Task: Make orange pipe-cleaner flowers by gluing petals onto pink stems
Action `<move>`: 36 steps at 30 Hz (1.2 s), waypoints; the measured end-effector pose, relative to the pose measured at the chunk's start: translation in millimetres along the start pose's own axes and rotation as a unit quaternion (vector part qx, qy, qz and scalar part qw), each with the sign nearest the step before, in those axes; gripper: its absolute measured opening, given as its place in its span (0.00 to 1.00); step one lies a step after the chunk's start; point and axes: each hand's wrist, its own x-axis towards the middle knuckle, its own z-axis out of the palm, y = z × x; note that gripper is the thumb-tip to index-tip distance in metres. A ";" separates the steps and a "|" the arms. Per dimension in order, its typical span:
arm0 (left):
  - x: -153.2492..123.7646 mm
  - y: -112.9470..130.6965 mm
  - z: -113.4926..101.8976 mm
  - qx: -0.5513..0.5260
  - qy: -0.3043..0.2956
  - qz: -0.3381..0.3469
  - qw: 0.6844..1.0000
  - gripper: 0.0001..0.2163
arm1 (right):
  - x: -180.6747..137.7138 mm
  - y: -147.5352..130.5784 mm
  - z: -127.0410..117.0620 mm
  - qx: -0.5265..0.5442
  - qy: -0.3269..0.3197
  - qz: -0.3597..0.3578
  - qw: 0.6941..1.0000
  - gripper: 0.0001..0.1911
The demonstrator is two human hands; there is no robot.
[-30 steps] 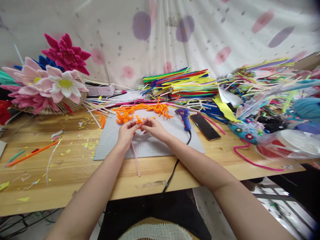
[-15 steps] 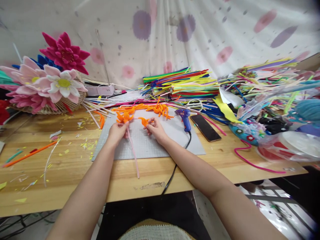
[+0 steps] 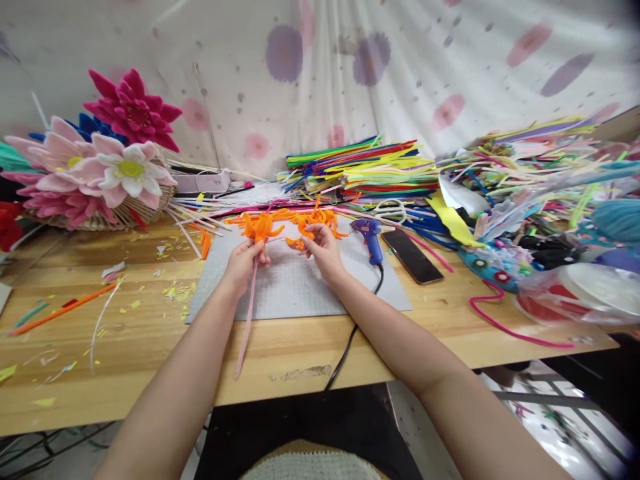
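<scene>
My left hand [image 3: 246, 265] is closed on an orange pipe-cleaner flower [image 3: 261, 229], just below its spread petals. A pale pink stem [image 3: 246, 333] hangs from it toward the table's front edge. Closed in a pinch, my right hand [image 3: 324, 253] holds an orange pipe-cleaner petal [image 3: 296, 244], a short way right of the flower. A thin pinkish strand [image 3: 274, 240] shows between the two hands. Both hands are above a grey cutting mat [image 3: 295, 293]. Behind my right hand, loose orange pieces [image 3: 335, 223] lie at the mat's back edge.
Right of the mat's middle lies a blue glue gun [image 3: 369, 240], its black cord running to the front edge. Beside it are a phone [image 3: 413, 255] and scissors [image 3: 390, 210]. Bundled pipe cleaners [image 3: 370, 167] fill the back. Fuzzy flowers [image 3: 130, 167] stand at left; yellow scraps [image 3: 177, 287] litter the wood.
The orange flower has turned and shifted slightly right in my left hand, and its stem's lower end has swung left. My right hand has moved a little right and turned with the petal.
</scene>
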 end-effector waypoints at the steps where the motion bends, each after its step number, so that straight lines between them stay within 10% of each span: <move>1: -1.5 -0.7 2.1 -0.013 -0.012 -0.011 1.000 0.05 | 2.2 -4.7 -3.2 -0.004 0.017 -0.013 1.000 0.17; 21: -15.1 -1.3 17.4 -0.037 -0.093 -0.115 0.988 0.14 | -0.2 -15.5 -3.1 -0.025 -0.029 -0.111 0.993 0.14; 36: -12.5 10.0 4.0 -0.174 -0.152 -0.215 0.949 0.16 | 19.5 -11.2 -36.1 0.347 -0.009 0.141 0.927 0.11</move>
